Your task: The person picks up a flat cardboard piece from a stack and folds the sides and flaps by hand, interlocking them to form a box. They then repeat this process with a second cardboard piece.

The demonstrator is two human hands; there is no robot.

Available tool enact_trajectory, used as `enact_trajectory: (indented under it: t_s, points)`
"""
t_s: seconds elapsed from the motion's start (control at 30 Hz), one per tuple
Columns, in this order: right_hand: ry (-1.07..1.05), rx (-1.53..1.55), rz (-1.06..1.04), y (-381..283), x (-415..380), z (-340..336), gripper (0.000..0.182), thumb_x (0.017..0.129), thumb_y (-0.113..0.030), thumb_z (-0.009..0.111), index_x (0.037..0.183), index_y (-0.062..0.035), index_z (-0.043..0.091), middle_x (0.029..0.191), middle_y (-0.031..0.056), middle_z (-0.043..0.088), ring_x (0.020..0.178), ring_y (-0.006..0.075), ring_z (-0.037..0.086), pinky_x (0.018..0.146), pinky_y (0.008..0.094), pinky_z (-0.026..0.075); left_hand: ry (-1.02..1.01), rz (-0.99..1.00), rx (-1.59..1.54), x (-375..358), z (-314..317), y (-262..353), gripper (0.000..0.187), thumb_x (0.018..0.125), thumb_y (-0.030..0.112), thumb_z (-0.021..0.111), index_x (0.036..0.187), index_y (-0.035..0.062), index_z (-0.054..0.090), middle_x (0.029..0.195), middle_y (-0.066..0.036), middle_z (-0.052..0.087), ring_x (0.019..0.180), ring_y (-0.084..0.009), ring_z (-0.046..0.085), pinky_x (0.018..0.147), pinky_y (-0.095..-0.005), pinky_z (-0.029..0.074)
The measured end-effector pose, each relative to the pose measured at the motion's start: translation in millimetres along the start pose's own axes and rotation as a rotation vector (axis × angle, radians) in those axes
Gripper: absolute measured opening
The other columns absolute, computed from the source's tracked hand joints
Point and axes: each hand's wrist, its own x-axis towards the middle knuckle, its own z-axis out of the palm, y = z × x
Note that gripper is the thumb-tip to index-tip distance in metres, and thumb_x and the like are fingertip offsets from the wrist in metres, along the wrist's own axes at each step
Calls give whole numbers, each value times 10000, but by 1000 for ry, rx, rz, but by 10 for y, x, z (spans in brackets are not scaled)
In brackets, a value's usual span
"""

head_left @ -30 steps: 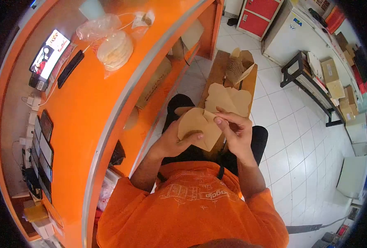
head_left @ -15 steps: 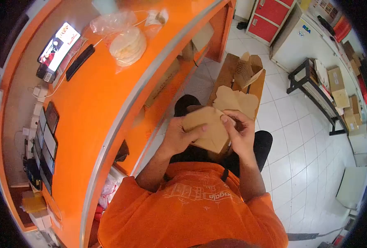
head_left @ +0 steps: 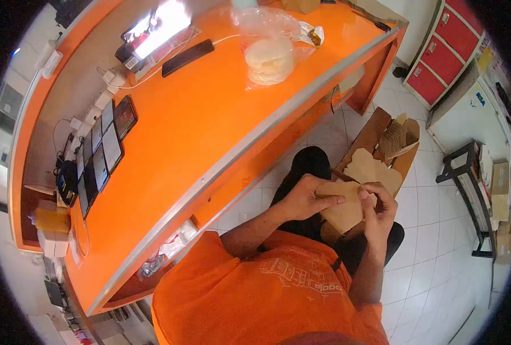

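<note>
A brown kraft cardboard box [head_left: 342, 214], partly folded, is held between both hands over my lap. My left hand [head_left: 306, 200] grips its left side, thumb lying across the top panel. On the opposite side, my right hand [head_left: 379, 211] pinches the upper right corner with thumb and fingers. The box's underside is hidden. Just beyond my hands, flat brown cardboard blanks [head_left: 373, 169] with curved edges lie on a wooden bench [head_left: 365, 138]. Behind them on the bench is an open brown cardboard piece [head_left: 402, 138] with raised flaps.
To the left runs an orange counter [head_left: 204, 126] with a metal edge. It carries several phones [head_left: 110, 146], a lit screen [head_left: 163, 31], a dark slim device [head_left: 187, 57] and a plastic bag of round flatbreads [head_left: 270, 62]. Red lockers [head_left: 442, 57] and a black metal rack [head_left: 468, 195] stand right.
The camera view has swung left, so the counter, bench and hands appear farther right. Both hands keep hold of the box, which now shows at a different tilt.
</note>
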Motion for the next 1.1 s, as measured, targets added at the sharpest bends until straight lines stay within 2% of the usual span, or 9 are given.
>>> enact_trajectory:
  t_s: [0.2, 0.27, 0.6, 0.67, 0.77, 0.8, 0.87, 1.0, 1.1]
  points:
    - [24, -226, -174, 245, -78, -44, 76, 823, -5, 707, 776, 14, 650, 784, 103, 651, 754, 206, 580, 754, 294, 449, -108, -58, 94, -13, -98, 15, 288, 866, 186, 732, 1027, -50, 693, 823, -161, 715, 755, -108, 655, 688, -304, 523]
    - [-25, -303, -226, 111, -56, -44, 126, 848, -22, 689, 769, 27, 604, 716, 65, 577, 713, 152, 527, 687, 282, 407, -141, -2, 173, -5, -128, -25, 278, 867, 177, 729, 1018, -53, 693, 802, -163, 710, 746, -114, 653, 683, -307, 523]
    - [-161, -391, -307, 161, 20, -226, 130, 888, -88, 668, 915, 39, 669, 803, 82, 660, 733, 156, 568, 712, 302, 442, -31, 67, 161, 40, -234, 212, 432, 837, 173, 761, 1186, -42, 624, 1032, -115, 710, 880, -120, 637, 795, -294, 518]
    - [41, -122, -83, 278, -74, -235, 129, 880, -94, 691, 931, 24, 688, 845, 69, 670, 788, 150, 586, 735, 287, 458, 27, 172, 150, 56, -248, 278, 463, 818, 182, 783, 1186, -43, 615, 1020, -89, 709, 879, -126, 636, 800, -299, 519]
    - [237, 336, 137, 227, 8, -265, 129, 912, -111, 668, 950, 10, 691, 892, 44, 670, 847, 125, 588, 773, 264, 463, -72, -111, -374, 108, -500, -41, 500, 784, 197, 815, 1166, -49, 606, 1024, -95, 702, 874, -129, 635, 789, -307, 518]
    - [283, 496, 190, 196, 59, -285, 132, 930, -118, 650, 956, 6, 688, 906, 35, 668, 863, 114, 584, 787, 257, 462, -194, -71, -218, 83, -489, -82, 475, 786, 195, 813, 1140, -48, 610, 1007, -94, 701, 863, -122, 632, 775, -301, 517]
    - [346, 321, 119, 378, 101, -284, 200, 976, -177, 595, 983, 6, 678, 933, 36, 666, 875, 115, 586, 824, 263, 456, -437, 22, 104, 36, -408, -86, 426, 791, 191, 809, 1088, -47, 617, 972, -92, 698, 840, -108, 628, 747, -289, 515]
    - [395, 125, -70, 398, 42, -207, 303, 941, -225, 648, 1157, -15, 616, 1142, 87, 621, 1080, 181, 577, 938, 312, 440, -156, 230, 130, -11, -54, -92, 318, 850, 182, 755, 1041, -33, 619, 808, -44, 675, 752, -69, 602, 663, -248, 495]
    - [308, -27, -432, 52, 46, -68, 432, 887, -197, 700, 1257, -21, 561, 1291, 134, 544, 1221, 238, 504, 1021, 368, 398, -139, -195, -74, 1, -160, 107, 350, 857, 208, 746, 1081, -29, 617, 822, -64, 674, 729, -114, 595, 655, -277, 502]
